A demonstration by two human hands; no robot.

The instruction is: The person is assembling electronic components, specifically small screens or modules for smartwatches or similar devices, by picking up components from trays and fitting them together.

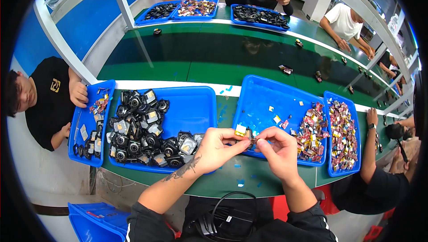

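Both of my hands meet over the near edge of a blue tray (263, 85), fingertips pinched together. My left hand (218, 149) grips a small dark electronic part (252, 140), with a yellow-and-white flat piece (240, 130) standing up at its fingertips. The thumb and fingers of my right hand (278, 150) are closed on the right end of the same part. Inside this tray, small pink, yellow and silver parts (312, 133) are heaped on the right side. Left of my left hand, a second blue tray (191, 101) holds many black, round-lensed watch-like housings (133, 145).
A narrow blue tray (342, 170) of small parts stands at the right, another (107, 86) at the left beside a co-worker (49, 99). Across the green conveyor belt (214, 59), co-workers sit by more trays. A white frame post (62, 41) rises at left.
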